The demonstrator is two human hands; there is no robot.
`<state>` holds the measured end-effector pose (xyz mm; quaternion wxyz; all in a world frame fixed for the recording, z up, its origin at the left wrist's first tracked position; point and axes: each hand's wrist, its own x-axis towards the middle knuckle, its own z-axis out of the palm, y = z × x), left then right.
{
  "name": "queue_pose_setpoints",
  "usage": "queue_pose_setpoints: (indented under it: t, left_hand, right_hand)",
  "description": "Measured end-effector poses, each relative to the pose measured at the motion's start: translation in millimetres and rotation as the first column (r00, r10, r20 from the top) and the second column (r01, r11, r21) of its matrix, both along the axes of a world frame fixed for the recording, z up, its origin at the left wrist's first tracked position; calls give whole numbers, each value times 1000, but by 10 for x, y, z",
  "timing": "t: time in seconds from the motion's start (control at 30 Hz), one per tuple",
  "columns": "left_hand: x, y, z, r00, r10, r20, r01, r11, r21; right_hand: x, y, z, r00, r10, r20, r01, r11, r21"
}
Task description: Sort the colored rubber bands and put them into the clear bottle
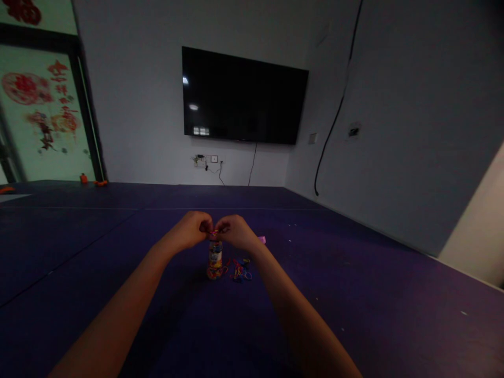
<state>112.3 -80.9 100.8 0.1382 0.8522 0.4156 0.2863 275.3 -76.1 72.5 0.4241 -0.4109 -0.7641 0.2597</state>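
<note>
A small clear bottle stands upright on the purple floor, with many-coloured bits inside that look like rubber bands. Just over its mouth my left hand and my right hand meet, fingertips pinched. Between them is a small pinkish and yellow rubber band, which both hands appear to grip. To the right of the bottle, close to its base, lies a loose pile of red, blue and yellow rubber bands. Behind my right wrist a pink object is partly hidden; I cannot make out its kind.
The purple mat floor runs to the walls, with small white scraps on the right. A television hangs on the far wall above sockets and cables. Orange objects sit beside the decorated glass door at left.
</note>
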Motion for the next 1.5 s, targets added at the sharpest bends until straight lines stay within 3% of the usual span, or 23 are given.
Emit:
queue_pose_setpoints:
  t: [0.17,0.37,0.57,0.7,0.97,1.2,1.37,1.5]
  left_hand:
    - [23,-38,19,1000,-12,27,14,999,-44]
    - [28,-51,27,1000,-17,-4,16,998,-64]
    - [28,-41,12,999,-30,27,32,997,-70]
    - [39,-36,2,998,-42,48,45,997,-66]
    - [48,-46,14,998,-36,-49,36,999,-7]
    - [40,-57,12,997,-37,-65,33,998,-57]
    - [22,-44,-10,995,-53,-86,46,996,-79]
    - [39,-43,-47,989,-60,-133,50,996,-75]
  right_hand:
    - [27,-42,47,1000,0,17,1,1000,-24]
    - [55,-36,74,997,53,-47,-59,986,-154]
    - [111,-95,164,996,82,-22,-85,986,-141]
    - [172,-110,208,998,65,24,-61,990,-125]
    - [232,-106,189,972,95,215,-63,986,-152]
    - [146,-123,188,952,-19,306,11,1000,27]
    - [253,-15,139,969,-44,242,67,994,-86]
    - [459,121,-30,884,-167,437,229,969,-94]
